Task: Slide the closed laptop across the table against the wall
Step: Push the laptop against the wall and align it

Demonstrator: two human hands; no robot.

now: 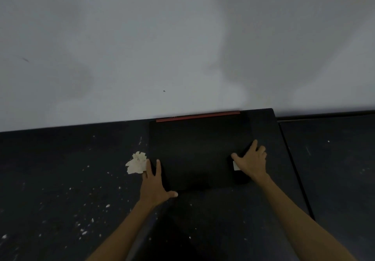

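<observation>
So the closed black laptop [199,151] is sitting flat on the dark table [60,169], and its far edge, the one with the red strip [197,116], looks to be right up against the white wall [182,47]; I can't make out any gap between the strip and the wall, though it's dim there so a hairline could hide.

Left hand [155,183] is at the near-left corner of the laptop; fingers spread and flat, reaching along the left edge, thumb hooked along the near edge; it's pressing, not wrapped around anything. Right hand [250,160] lies on top near the right edge, fingers splayed wide, the outer ones draped over the right side; a small white sticker [235,165] peeks out just under the thumb side of that hand.

Room-wise: the table's right edge is just beside the laptop, only a narrow band of tabletop between them; past that there's a thin seam and then a second dark surface [334,159] butted alongside. To the left there's loads of open table, speckled with pale flecks; the only thing close is a crumpled scrap of beige paper [136,163], just beside the laptop's left edge and touching the left fingertips or very nearly. Toward the person, the near strip of table is bare apart from both forearms crossing it.
</observation>
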